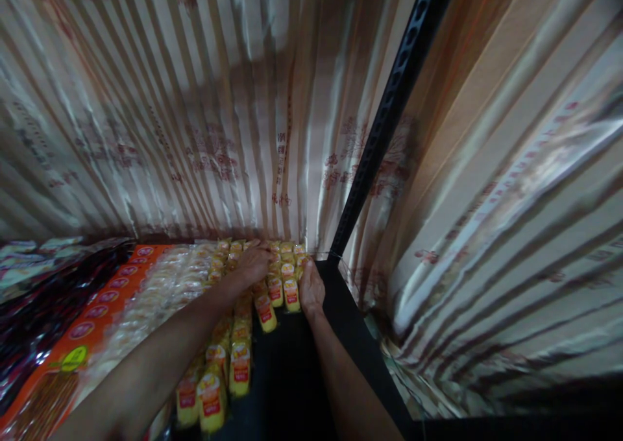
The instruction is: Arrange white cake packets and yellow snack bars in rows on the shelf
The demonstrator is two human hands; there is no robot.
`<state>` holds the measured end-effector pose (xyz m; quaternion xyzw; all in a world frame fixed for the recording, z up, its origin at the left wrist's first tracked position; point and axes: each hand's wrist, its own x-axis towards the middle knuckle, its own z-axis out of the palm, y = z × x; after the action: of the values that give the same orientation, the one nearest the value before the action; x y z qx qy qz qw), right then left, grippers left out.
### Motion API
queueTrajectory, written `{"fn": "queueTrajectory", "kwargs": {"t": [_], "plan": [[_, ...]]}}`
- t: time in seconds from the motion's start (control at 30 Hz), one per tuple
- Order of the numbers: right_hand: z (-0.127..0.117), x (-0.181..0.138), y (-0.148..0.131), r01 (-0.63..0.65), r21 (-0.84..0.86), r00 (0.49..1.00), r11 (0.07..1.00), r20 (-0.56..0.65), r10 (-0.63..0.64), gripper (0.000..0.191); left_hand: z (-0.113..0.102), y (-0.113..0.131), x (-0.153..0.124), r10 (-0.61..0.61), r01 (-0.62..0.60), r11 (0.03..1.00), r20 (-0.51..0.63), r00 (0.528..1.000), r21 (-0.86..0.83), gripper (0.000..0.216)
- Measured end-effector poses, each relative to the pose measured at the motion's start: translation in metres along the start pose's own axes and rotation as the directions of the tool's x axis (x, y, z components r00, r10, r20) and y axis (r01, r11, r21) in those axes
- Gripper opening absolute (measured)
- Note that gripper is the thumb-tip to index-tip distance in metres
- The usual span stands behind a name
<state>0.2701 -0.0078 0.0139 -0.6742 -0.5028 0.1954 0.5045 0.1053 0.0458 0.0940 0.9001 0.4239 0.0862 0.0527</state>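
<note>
Rows of small yellow snack packets (239,366) with red and white labels run along a dark shelf. My left hand (254,264) reaches over the packets at the back, its fingers stretched out on top of them. My right hand (312,286) stands upright along the right side of the rows, its fingers extended and its palm against the packets' edge. A yellow packet (265,312) sits slightly tilted at the front between my arms. Another packet (291,294) lies right beside my right hand.
Left of the yellow packets are clear-wrapped pale packets (168,279), an orange package strip (117,292) and dark shiny packages (58,305). A black perforated post (384,123) rises at the shelf's right corner (341,311). Pleated printed curtains (263,104) hang behind and to the right.
</note>
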Motion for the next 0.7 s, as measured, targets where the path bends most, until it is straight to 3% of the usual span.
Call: {"fn": "queueTrajectory", "kwargs": {"t": [0.17,0.33,0.43,0.57,0.7], "plan": [[0.001,0.0,0.001,-0.004,0.003,1.0,1.0,-0.003,0.004,0.062,0.002,-0.001,0.004,-0.009,0.005,0.998,-0.083,0.996,-0.055,0.032],[0.001,0.0,0.003,0.004,-0.006,1.0,1.0,-0.009,-0.004,0.062,-0.003,-0.004,0.007,0.025,-0.026,0.995,-0.012,1.0,-0.092,0.032],[0.001,-0.001,0.002,0.012,-0.014,1.0,1.0,-0.013,-0.012,0.063,-0.01,-0.002,0.005,-0.01,0.005,0.993,-0.037,0.999,-0.12,0.033],[0.002,0.0,0.002,0.019,-0.02,1.0,1.0,-0.008,-0.019,0.067,-0.022,0.013,-0.014,-0.127,0.093,0.981,-0.202,0.971,-0.169,0.037],[0.002,0.001,0.002,0.032,-0.013,0.999,0.999,-0.005,-0.032,0.068,-0.036,0.047,-0.053,-0.134,0.087,0.953,-0.147,0.98,-0.289,0.037]]}}
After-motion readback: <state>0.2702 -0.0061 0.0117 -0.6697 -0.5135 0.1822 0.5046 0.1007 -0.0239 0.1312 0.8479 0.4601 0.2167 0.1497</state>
